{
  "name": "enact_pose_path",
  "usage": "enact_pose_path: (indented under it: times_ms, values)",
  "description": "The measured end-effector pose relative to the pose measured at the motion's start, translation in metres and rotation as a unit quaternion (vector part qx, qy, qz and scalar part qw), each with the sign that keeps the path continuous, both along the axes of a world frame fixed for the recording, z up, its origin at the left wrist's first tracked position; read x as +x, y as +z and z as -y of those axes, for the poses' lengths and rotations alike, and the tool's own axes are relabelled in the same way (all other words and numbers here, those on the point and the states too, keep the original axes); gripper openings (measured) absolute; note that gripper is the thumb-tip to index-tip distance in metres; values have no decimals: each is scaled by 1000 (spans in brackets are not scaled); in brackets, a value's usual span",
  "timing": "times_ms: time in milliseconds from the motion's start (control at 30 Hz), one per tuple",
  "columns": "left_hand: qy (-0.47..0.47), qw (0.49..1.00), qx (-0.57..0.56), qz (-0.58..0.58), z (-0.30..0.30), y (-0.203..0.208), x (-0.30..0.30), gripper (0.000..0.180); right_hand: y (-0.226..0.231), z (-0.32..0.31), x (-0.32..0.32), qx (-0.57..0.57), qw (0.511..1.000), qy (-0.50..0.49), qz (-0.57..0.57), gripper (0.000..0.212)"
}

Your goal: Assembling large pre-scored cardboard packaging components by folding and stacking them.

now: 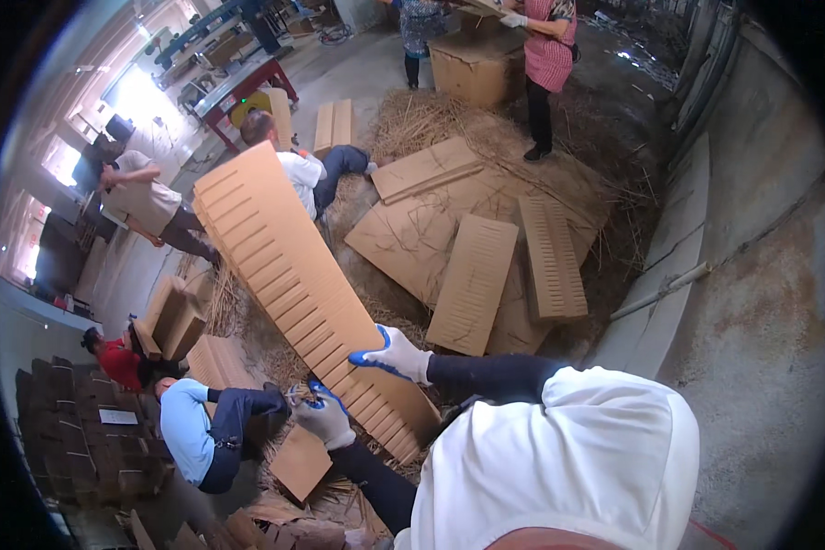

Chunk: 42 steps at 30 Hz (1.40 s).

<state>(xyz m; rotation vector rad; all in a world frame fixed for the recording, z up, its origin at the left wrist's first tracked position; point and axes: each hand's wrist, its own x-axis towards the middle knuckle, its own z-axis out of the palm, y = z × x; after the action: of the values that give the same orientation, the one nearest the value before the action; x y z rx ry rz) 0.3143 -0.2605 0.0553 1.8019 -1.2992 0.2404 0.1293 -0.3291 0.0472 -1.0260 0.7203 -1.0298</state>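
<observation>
A tall stack of brown cardboard sheets (289, 266) with rows of slots along one edge stands tilted in front of me. My right hand (396, 356), in a white glove with a blue palm, grips the stack's right edge, its thumb and fingers on the near face. On the slotted side, my left hand (325, 417), gloved alike, is closed on a small bunch of cardboard scraps (298, 394). Its fingertips are partly hidden. The stack's lower end is close to my body.
Slotted cardboard stacks (474, 284) lie on a large cardboard sheet (403, 240) beyond, with thin scrap strips (422, 119) heaped around. Several co-workers sit or stand nearby, one in a light-blue shirt (188, 431) close on the left. A concrete wall (752, 321) runs along the right.
</observation>
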Motion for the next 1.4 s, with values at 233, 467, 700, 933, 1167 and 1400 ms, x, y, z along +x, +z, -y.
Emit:
enact_pose_path:
  times_ms: [233,467,700,933,1167,1400]
  values:
    - [-96,775,-135,-610,7,7,-27,34,-6,7,-3,50,997,17,52,44]
    - [-344,387,-267,-813,1,-61,36,45,3,3,2,118,991,49,31,46]
    - [-156,837,-107,-513,-5,-40,-12,30,-42,24,-3,52,995,57,60,34]
    - [-87,985,-89,-119,0,15,-23,13,-37,21,-6,5,999,37,5,39]
    - [61,995,-24,-71,6,13,-33,7,-38,14,-8,-13,999,-5,34,40]
    - [-50,689,-283,-666,11,-1,-24,40,-36,16,-4,20,999,-15,27,36]
